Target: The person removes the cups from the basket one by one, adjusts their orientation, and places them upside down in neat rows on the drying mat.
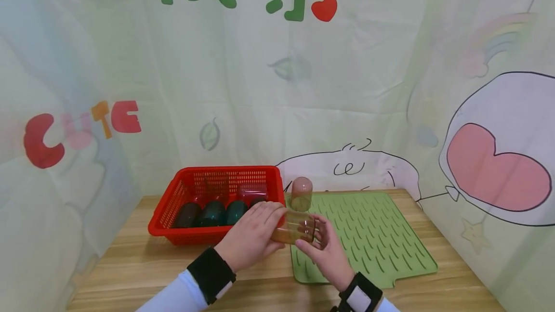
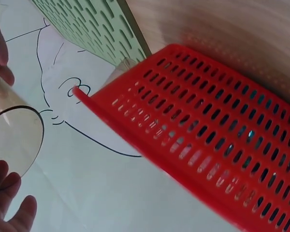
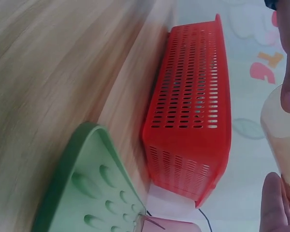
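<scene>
A clear amber cup [image 1: 295,229] lies sideways between my two hands, in front of the basket's right end and over the near left part of the green mat. My left hand [image 1: 255,231] grips its left end, covering that end. Around the right end, my right hand [image 1: 326,250] holds it with thumb and fingers. The left wrist view shows the cup's round open rim [image 2: 41,130] with fingers at the frame's edge. In the right wrist view the cup [image 3: 280,140] is partly cut off. A pinkish clear cup [image 1: 302,188] stands upside down on the mat behind.
A red perforated basket [image 1: 166,225] stands at the left, holding several dark green cups [image 1: 212,214] and clear pinkish ones [image 1: 253,190]. To the right lies a green drying mat [image 1: 364,235] with raised ridges on the wooden table [image 1: 125,264]. A printed curtain [image 1: 243,85] hangs behind.
</scene>
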Demonstrator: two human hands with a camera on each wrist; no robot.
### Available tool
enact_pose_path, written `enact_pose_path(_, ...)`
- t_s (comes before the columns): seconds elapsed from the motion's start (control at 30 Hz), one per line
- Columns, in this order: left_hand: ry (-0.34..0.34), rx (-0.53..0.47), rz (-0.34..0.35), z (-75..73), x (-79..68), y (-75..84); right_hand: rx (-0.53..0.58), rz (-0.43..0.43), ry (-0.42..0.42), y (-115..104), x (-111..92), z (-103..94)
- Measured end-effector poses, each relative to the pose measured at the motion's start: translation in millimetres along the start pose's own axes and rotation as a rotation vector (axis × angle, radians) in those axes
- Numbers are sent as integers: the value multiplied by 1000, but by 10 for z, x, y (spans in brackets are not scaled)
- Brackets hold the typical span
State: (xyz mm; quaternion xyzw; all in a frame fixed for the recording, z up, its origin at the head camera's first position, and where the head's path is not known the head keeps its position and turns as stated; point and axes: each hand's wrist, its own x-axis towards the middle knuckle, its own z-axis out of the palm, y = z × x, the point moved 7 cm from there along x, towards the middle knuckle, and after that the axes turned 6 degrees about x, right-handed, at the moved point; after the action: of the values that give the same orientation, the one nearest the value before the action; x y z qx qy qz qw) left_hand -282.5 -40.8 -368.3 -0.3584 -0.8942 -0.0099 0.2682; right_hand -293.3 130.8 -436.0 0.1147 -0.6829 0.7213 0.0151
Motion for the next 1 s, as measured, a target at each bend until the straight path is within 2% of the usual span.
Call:
enact_pose_path(0.3, -64, -98, -85, 70, -53, -14, 18, -66, 39, -115, 30, -70)
enact_pose_path(0.6, -108, -219, -120, 138, -116, 4, -49, -123, 45, -261, 39, -105)
enact_pose_path(0.8, -130, -214, -126, 200, -167, -19, -76, -134, 43, -320, 51, -137)
enact_pose_path(1.0, -171, -153, -168, 279, -283, -115, -123, -166, 45, -383, 65, -215)
